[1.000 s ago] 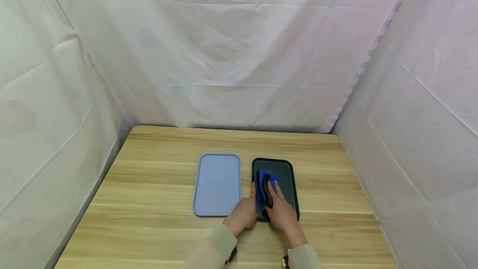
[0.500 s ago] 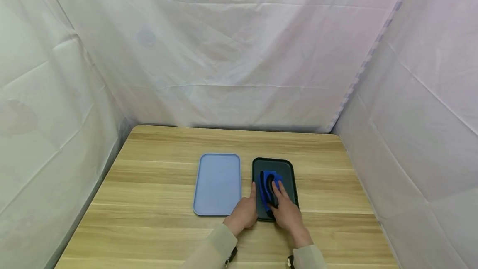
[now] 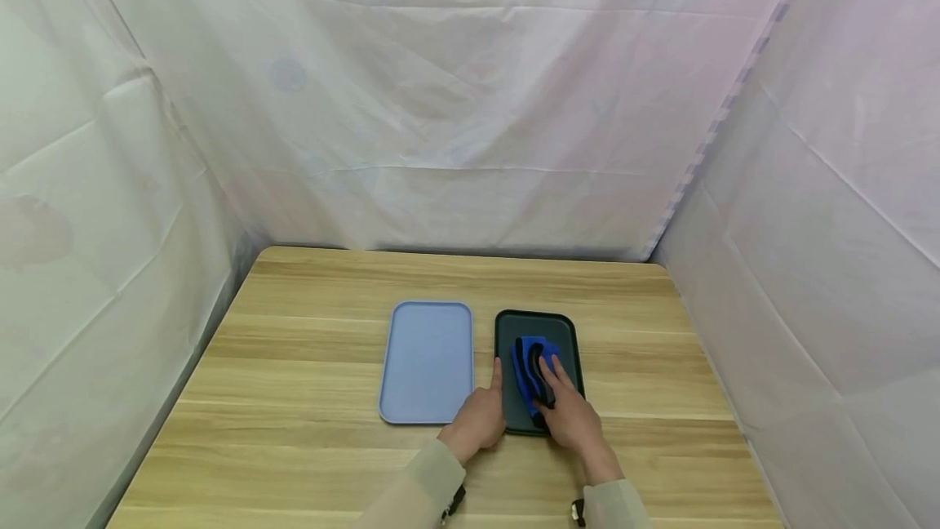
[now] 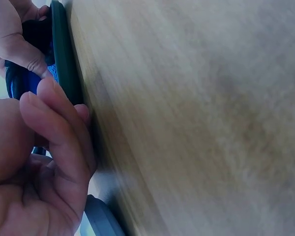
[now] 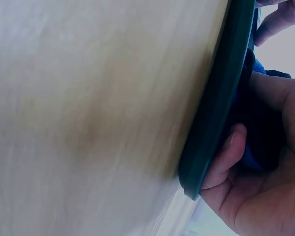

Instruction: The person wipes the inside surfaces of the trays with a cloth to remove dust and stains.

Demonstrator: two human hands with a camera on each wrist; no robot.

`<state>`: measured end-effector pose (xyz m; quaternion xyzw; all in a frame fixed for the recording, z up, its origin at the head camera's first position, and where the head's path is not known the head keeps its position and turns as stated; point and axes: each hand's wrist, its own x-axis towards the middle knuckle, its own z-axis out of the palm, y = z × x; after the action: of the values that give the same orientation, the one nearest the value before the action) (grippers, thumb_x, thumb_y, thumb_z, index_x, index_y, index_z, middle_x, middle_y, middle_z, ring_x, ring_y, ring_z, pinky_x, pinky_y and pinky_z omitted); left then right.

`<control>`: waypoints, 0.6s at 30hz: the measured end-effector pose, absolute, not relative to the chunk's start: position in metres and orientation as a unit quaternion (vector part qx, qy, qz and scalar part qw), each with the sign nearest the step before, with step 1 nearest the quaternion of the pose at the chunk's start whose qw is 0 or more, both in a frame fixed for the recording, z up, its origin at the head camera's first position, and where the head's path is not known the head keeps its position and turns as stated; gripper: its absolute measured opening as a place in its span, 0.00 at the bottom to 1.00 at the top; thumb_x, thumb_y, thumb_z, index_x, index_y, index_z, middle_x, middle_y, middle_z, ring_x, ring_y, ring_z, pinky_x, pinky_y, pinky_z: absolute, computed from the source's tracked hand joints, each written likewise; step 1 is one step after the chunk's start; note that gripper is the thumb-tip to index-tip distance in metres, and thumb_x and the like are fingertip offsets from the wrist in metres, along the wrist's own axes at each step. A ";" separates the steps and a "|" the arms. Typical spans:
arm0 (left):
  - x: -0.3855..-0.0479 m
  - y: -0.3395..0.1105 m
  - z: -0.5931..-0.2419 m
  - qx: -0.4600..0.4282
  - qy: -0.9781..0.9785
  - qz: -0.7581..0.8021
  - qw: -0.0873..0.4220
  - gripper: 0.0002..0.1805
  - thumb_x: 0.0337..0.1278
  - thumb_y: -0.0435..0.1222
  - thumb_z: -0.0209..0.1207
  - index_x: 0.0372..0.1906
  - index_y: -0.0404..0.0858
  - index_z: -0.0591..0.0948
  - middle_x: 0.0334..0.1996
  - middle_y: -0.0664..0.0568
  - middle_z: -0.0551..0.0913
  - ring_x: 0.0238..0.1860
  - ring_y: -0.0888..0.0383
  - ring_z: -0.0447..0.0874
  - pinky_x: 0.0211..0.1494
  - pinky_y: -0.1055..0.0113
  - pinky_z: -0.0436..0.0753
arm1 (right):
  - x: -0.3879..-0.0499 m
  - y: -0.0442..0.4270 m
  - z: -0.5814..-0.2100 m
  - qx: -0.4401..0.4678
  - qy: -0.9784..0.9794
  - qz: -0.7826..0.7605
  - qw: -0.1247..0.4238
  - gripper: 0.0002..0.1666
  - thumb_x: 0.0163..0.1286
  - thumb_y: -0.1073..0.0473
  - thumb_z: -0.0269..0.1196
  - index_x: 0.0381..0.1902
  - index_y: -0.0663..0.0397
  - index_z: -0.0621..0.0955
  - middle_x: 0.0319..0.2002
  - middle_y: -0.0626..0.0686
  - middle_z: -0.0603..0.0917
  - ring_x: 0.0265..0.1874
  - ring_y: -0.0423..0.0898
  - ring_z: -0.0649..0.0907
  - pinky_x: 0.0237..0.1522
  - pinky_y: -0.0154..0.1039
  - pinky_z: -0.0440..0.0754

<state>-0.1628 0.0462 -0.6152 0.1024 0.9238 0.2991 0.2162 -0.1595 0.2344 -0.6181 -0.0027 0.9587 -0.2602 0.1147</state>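
A dark green tray (image 3: 520,325) lies on the table. On it is a crumpled blue cloth with black edging (image 3: 523,378). My right hand (image 3: 574,419) holds the cloth against the tray, index and middle fingers stretched over it; in the right wrist view, thumb and fingers close around the cloth (image 5: 260,118) beside the tray's rim (image 5: 211,113). My left hand (image 3: 479,419) grips the tray's near left corner, its index finger running along the left rim. In the left wrist view that hand (image 4: 54,142) has its other fingers curled, partly hiding the tray (image 4: 66,59).
Left of the dark tray lies a light blue tray (image 3: 428,362) of similar size, close to my left hand. Both rest on a wood-grain table (image 3: 294,366). Pale hanging sheets (image 3: 455,104) enclose the table at the back and on both sides.
My right hand has slid the cloth to the right across the dark green tray, away from its left rim. The left hand and the trays have barely moved.
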 end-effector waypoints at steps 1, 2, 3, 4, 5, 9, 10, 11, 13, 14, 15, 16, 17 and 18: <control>-0.163 0.046 -0.615 0.101 0.923 0.302 0.216 0.54 0.63 0.26 0.61 0.85 0.39 0.40 0.13 0.51 0.75 0.11 0.58 0.72 0.17 0.66 0.72 | -0.159 0.235 -0.618 -0.003 0.959 -0.261 0.115 0.48 0.71 0.54 0.68 0.83 0.39 0.59 0.84 0.54 0.53 0.73 0.66 0.71 0.61 0.66 0.78; -0.163 0.046 -0.616 0.101 0.922 0.303 0.217 0.55 0.63 0.26 0.61 0.85 0.40 0.40 0.13 0.51 0.75 0.11 0.58 0.72 0.17 0.66 0.72 | -0.159 0.236 -0.617 -0.004 0.958 -0.262 0.114 0.48 0.71 0.55 0.68 0.83 0.40 0.59 0.84 0.55 0.53 0.73 0.66 0.72 0.60 0.66 0.78; -0.162 0.047 -0.616 0.101 0.922 0.304 0.217 0.55 0.63 0.26 0.61 0.85 0.39 0.40 0.13 0.51 0.75 0.11 0.58 0.72 0.17 0.66 0.72 | -0.159 0.236 -0.617 -0.003 0.958 -0.261 0.115 0.48 0.71 0.55 0.68 0.83 0.39 0.59 0.84 0.54 0.53 0.73 0.66 0.72 0.59 0.66 0.78; -0.162 0.047 -0.616 0.101 0.922 0.304 0.216 0.55 0.63 0.26 0.61 0.85 0.39 0.40 0.13 0.51 0.75 0.11 0.58 0.72 0.17 0.66 0.72 | -0.158 0.237 -0.617 -0.004 0.959 -0.261 0.113 0.48 0.72 0.55 0.68 0.83 0.40 0.59 0.84 0.55 0.53 0.72 0.66 0.72 0.58 0.66 0.79; -0.162 0.047 -0.617 0.102 0.922 0.305 0.215 0.54 0.63 0.26 0.61 0.85 0.39 0.40 0.13 0.51 0.75 0.11 0.58 0.72 0.17 0.65 0.72 | -0.158 0.238 -0.616 -0.003 0.959 -0.259 0.115 0.48 0.72 0.55 0.68 0.83 0.40 0.59 0.84 0.54 0.53 0.72 0.66 0.73 0.57 0.65 0.79; -0.162 0.047 -0.617 0.103 0.923 0.305 0.211 0.54 0.63 0.26 0.61 0.85 0.39 0.40 0.12 0.51 0.75 0.10 0.58 0.72 0.17 0.66 0.72 | -0.157 0.240 -0.615 0.000 0.961 -0.253 0.115 0.48 0.72 0.55 0.68 0.83 0.41 0.59 0.84 0.55 0.53 0.71 0.66 0.74 0.52 0.61 0.82; -0.162 0.047 -0.617 0.104 0.923 0.305 0.211 0.54 0.63 0.26 0.61 0.85 0.39 0.40 0.12 0.51 0.75 0.10 0.58 0.71 0.17 0.66 0.72 | -0.157 0.240 -0.615 0.001 0.961 -0.252 0.115 0.48 0.72 0.54 0.68 0.83 0.41 0.59 0.84 0.56 0.53 0.72 0.66 0.74 0.50 0.60 0.83; -0.162 0.046 -0.617 0.105 0.923 0.305 0.209 0.54 0.63 0.26 0.61 0.85 0.39 0.40 0.12 0.51 0.74 0.10 0.58 0.71 0.17 0.66 0.72 | -0.158 0.240 -0.615 0.004 0.961 -0.251 0.117 0.48 0.72 0.54 0.68 0.83 0.41 0.58 0.84 0.55 0.52 0.71 0.65 0.74 0.47 0.58 0.84; -0.161 0.046 -0.617 0.105 0.923 0.305 0.209 0.54 0.63 0.26 0.61 0.85 0.39 0.40 0.12 0.51 0.74 0.10 0.58 0.71 0.17 0.66 0.72 | -0.158 0.241 -0.615 0.007 0.962 -0.248 0.118 0.48 0.72 0.54 0.68 0.83 0.42 0.58 0.84 0.56 0.53 0.71 0.65 0.74 0.42 0.54 0.84; -0.161 0.046 -0.617 0.105 0.923 0.304 0.209 0.54 0.63 0.26 0.61 0.85 0.39 0.40 0.12 0.51 0.74 0.11 0.58 0.71 0.17 0.66 0.72 | -0.158 0.241 -0.615 0.009 0.962 -0.246 0.119 0.48 0.72 0.54 0.68 0.84 0.41 0.58 0.84 0.56 0.53 0.71 0.65 0.74 0.39 0.51 0.83; -0.161 0.046 -0.616 0.106 0.923 0.304 0.209 0.54 0.63 0.26 0.61 0.85 0.39 0.40 0.12 0.51 0.74 0.11 0.58 0.71 0.17 0.66 0.72 | -0.158 0.242 -0.615 0.012 0.962 -0.244 0.121 0.48 0.72 0.54 0.68 0.84 0.41 0.58 0.84 0.56 0.53 0.71 0.65 0.74 0.37 0.49 0.82; -0.162 0.046 -0.617 0.106 0.924 0.303 0.210 0.54 0.63 0.26 0.61 0.85 0.39 0.40 0.12 0.51 0.74 0.11 0.58 0.71 0.17 0.66 0.72 | -0.158 0.242 -0.615 0.013 0.962 -0.243 0.121 0.48 0.72 0.54 0.68 0.84 0.41 0.58 0.84 0.56 0.53 0.71 0.65 0.75 0.35 0.48 0.81; -0.162 0.046 -0.617 0.107 0.924 0.302 0.210 0.54 0.63 0.26 0.61 0.85 0.38 0.40 0.12 0.52 0.74 0.11 0.58 0.71 0.18 0.66 0.72 | -0.158 0.242 -0.615 0.015 0.962 -0.244 0.122 0.48 0.72 0.54 0.68 0.84 0.41 0.58 0.84 0.56 0.53 0.70 0.65 0.75 0.33 0.46 0.80; -0.162 0.046 -0.617 0.108 0.925 0.299 0.210 0.54 0.63 0.26 0.61 0.85 0.38 0.40 0.12 0.52 0.74 0.11 0.58 0.71 0.18 0.67 0.72 | -0.158 0.242 -0.615 0.015 0.962 -0.243 0.121 0.48 0.72 0.54 0.68 0.84 0.42 0.58 0.84 0.56 0.53 0.70 0.65 0.76 0.33 0.45 0.79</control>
<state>-0.1617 0.0457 -0.6166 0.1078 0.9245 0.2992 0.2101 -0.1579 0.2424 -0.6147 0.0148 0.9623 -0.2431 0.1207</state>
